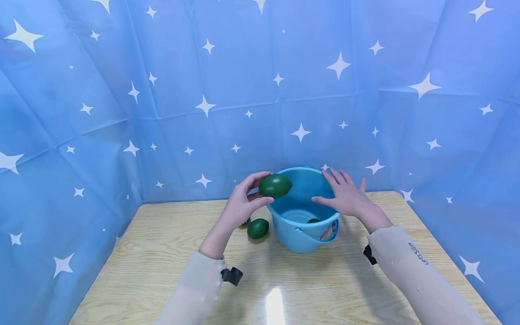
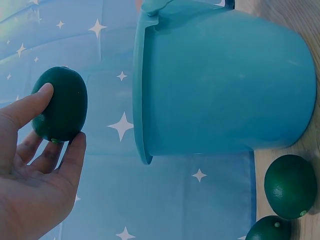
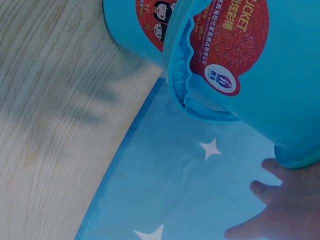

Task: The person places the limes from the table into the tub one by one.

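Observation:
My left hand (image 1: 239,203) holds a dark green lime (image 1: 275,185) between thumb and fingers, at the left rim of a light blue bucket (image 1: 302,239). In the left wrist view the lime (image 2: 62,104) is apart from the bucket's rim. My right hand (image 1: 345,192) is spread at the bucket's right rim, fingers straight; whether the palm touches it I cannot tell. Inside the bucket a bit of another green lime (image 1: 313,220) shows past the front rim. Two more limes lie on the table left of the bucket, one nearer (image 2: 290,186) and one partly cut off (image 2: 270,231).
The bucket's handle (image 1: 334,231) hangs down at its front right side. A red label (image 3: 235,45) is on its wall. Behind the wooden table (image 1: 162,262) hangs a blue cloth (image 1: 227,90) with white stars, also along both sides.

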Demonstrator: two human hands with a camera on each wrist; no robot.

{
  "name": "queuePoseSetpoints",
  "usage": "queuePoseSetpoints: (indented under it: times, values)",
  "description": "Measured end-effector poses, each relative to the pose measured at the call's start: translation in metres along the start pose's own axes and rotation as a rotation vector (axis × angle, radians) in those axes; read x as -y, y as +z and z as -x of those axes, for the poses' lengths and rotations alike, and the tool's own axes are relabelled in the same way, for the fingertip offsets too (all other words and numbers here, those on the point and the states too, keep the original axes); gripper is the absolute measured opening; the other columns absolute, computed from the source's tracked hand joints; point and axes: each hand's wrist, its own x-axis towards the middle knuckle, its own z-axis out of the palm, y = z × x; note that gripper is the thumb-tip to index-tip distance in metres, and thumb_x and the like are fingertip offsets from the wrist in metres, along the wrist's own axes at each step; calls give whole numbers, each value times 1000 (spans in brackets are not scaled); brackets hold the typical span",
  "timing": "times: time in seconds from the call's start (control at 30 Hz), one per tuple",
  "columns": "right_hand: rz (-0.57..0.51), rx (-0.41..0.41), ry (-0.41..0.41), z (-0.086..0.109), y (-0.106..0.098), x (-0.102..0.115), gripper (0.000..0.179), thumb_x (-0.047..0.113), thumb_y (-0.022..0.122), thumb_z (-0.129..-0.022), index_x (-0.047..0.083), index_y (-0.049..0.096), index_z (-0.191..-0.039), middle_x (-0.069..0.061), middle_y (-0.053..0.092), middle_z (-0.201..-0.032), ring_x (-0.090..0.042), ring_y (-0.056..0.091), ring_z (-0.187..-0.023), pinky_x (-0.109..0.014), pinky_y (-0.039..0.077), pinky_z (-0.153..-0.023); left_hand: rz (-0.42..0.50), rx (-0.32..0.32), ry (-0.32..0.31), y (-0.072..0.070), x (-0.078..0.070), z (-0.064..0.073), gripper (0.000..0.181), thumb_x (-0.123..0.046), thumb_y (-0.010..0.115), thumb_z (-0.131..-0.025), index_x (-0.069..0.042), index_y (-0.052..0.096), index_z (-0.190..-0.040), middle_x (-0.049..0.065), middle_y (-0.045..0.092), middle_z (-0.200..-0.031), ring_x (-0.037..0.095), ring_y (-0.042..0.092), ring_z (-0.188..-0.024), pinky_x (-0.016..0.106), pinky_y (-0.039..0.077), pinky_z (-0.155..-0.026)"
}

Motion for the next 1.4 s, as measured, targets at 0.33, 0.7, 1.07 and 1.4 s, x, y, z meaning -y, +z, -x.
queuePoseSetpoints:
  times: [0.33,0.7,1.07,1.4]
  values:
    - [8,-5,0,2,0,0,102,74,52,-88,14,12,-161,-22,8,-167,-51,2,-151,-84,-11,-106,9,2,-5,4,1,-3,59,-8,72,-90,-10,50,-144,12,60,-133,27,60,-122,37,54,-104]
    - [6,2,4,1,0,1,103,74,52,-88,15,11,-161,-22,8,-167,-52,1,-151,-84,-12,-106,15,2,-12,7,2,-4,58,-8,72,-91,-10,50,-144,12,61,-132,26,60,-122,38,53,-105]
    - [16,1,0,0,0,1,103,74,52,-88,15,12,-161,-22,8,-167,-51,2,-151,-85,-10,-106,4,4,-10,8,-1,-4,57,-10,73,-91,-13,51,-144,11,61,-133,27,59,-123,38,52,-106]
    - [6,5,-6,1,-1,2,102,73,54,-87,16,11,-162,-21,6,-167,-50,0,-151,-84,-11,-106,0,8,-22,11,-3,-7,57,-11,72,-91,-15,51,-144,7,60,-136,23,59,-124,38,51,-107]
